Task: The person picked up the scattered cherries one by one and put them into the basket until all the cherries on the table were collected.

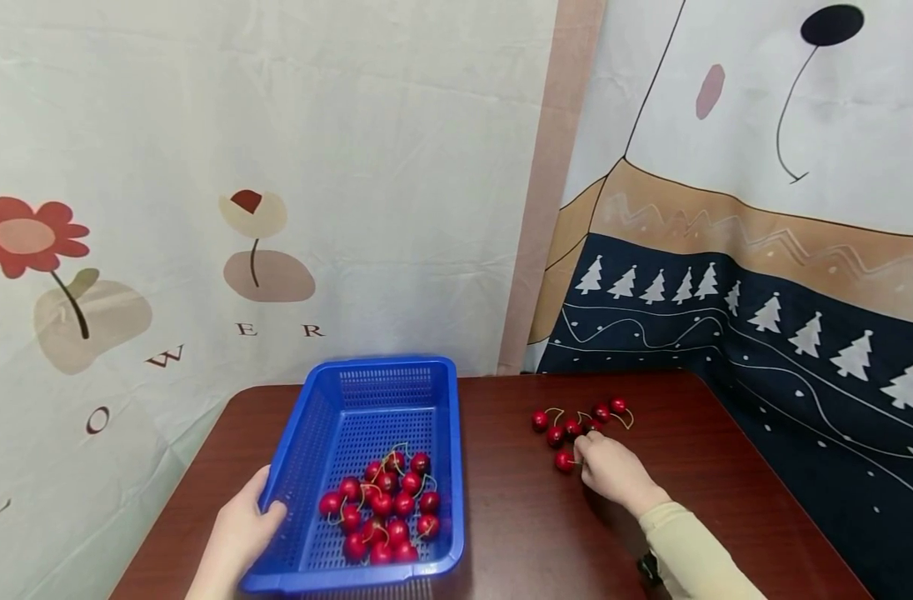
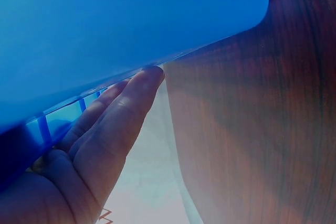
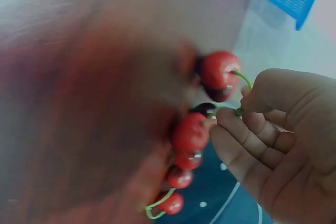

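Note:
My left hand (image 1: 239, 529) grips the left side of a blue plastic basket (image 1: 362, 427), thumb over the rim and fingers along the outside. In the left wrist view, the fingers lie against the basket's blue wall (image 2: 131, 30). Red cherries (image 1: 381, 504) with green stems are heaped in the basket's near half. Over the right part of the table, my right hand (image 1: 614, 473) pinches the stem of a cherry (image 1: 565, 461) between thumb and finger. In the right wrist view, that cherry (image 3: 220, 69) hangs by its stem at the fingertips. Several more cherries (image 1: 555, 436) lie just beyond the hand.
A dark reddish-brown table (image 1: 509, 500) carries everything. Behind it hangs a pale printed cloth (image 1: 396, 208) with flowers and letters. To the right, a dark blue cloth (image 1: 801, 400) with white trees drapes beside the table edge.

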### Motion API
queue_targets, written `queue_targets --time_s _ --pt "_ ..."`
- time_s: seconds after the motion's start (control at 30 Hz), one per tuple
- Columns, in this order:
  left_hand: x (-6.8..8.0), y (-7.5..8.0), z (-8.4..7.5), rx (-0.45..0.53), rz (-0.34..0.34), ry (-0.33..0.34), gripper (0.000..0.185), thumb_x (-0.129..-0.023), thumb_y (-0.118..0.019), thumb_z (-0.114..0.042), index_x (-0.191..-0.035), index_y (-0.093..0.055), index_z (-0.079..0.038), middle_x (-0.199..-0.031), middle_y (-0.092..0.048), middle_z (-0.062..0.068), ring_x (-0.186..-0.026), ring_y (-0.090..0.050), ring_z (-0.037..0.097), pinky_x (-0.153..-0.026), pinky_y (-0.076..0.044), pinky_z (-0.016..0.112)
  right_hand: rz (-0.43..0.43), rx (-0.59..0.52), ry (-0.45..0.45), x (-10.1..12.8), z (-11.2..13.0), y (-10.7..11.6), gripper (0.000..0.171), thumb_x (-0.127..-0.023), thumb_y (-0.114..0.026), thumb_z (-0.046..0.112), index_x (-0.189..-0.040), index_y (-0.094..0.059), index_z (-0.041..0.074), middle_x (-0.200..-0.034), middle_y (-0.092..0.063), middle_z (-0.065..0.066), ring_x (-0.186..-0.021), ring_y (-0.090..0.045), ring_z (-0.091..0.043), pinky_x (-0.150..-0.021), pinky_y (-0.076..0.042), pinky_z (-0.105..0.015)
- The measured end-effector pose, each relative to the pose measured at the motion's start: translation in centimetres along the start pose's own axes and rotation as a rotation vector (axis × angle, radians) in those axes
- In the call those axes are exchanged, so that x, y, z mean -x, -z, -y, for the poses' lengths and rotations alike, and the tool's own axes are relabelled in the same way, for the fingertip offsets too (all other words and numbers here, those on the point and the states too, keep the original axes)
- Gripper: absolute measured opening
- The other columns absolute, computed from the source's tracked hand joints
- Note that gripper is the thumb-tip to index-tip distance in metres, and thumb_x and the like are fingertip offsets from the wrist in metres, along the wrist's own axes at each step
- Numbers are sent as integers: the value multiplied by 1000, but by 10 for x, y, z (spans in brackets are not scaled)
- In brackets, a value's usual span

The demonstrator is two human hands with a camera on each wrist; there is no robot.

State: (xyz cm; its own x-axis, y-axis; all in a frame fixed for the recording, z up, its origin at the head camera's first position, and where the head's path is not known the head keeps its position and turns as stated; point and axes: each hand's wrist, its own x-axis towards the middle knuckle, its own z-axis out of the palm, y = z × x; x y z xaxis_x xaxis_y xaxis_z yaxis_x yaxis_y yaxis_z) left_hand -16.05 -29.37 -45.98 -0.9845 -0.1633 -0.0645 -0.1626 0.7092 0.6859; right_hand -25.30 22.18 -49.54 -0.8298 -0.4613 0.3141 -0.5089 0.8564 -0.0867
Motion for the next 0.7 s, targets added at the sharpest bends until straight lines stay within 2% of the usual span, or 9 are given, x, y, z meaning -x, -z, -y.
queue_targets --time_s 0.33,0.7 --pt "0 -1 -1 -6 -10 -5 58 -92 -53 -10 -146 -35 2 -126 -56 36 -103 -62 47 -85 -48 64 -1 -219 -7 -26 17 28 21 -78 -74 0 -79 -59 15 -78 -48 6 -70 -47 -10 -63 -48 -26" --pt "0 0 -1 -12 -6 -3 58 -92 -54 -10 -146 -35 3 -127 -55 36 -103 -61 46 -85 -48 64 -14 -431 21 -71 70 63 15 -83 -73 2 -83 -67 16 -80 -60 9 -74 -56 -11 -70 -52 -27"
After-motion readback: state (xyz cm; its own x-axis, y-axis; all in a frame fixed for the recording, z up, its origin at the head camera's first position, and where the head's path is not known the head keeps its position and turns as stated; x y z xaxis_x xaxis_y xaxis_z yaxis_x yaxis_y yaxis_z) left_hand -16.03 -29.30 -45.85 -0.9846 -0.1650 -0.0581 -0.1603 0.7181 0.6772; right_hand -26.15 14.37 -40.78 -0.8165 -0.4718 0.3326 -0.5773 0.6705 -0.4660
